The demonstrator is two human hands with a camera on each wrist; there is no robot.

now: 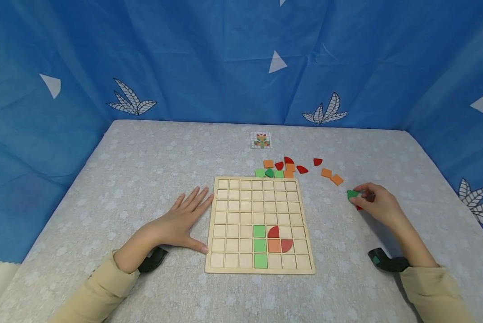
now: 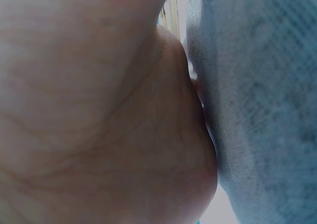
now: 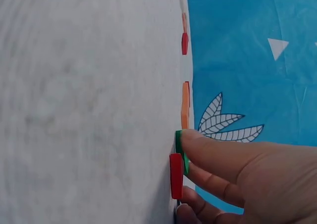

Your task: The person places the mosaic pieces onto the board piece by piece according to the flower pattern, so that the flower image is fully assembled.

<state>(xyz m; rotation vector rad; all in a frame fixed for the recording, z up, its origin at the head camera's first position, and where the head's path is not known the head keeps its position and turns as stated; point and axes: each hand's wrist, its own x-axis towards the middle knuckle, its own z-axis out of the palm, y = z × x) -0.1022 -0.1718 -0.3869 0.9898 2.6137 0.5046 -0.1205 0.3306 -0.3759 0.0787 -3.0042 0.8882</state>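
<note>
One left hand, fingers spread, left of centre, beside one board, lower centre, bearing three green squares, one orange square, two red wedges. Loose, centre to centre-right: two pale green tiles, one dark chip, five orange tiles, four red pieces. Right: one right hand pinching one green piece, one red chip beside it.

The head view is evenly lit and mostly sharp; soft shadow lies on the patterned tablecloth beside the right forearm. The left wrist view is dim, the left hand shaded, with a washed-out patch below. The right wrist view blurs the near tablecloth; shadow lies beside the red piece.
</note>
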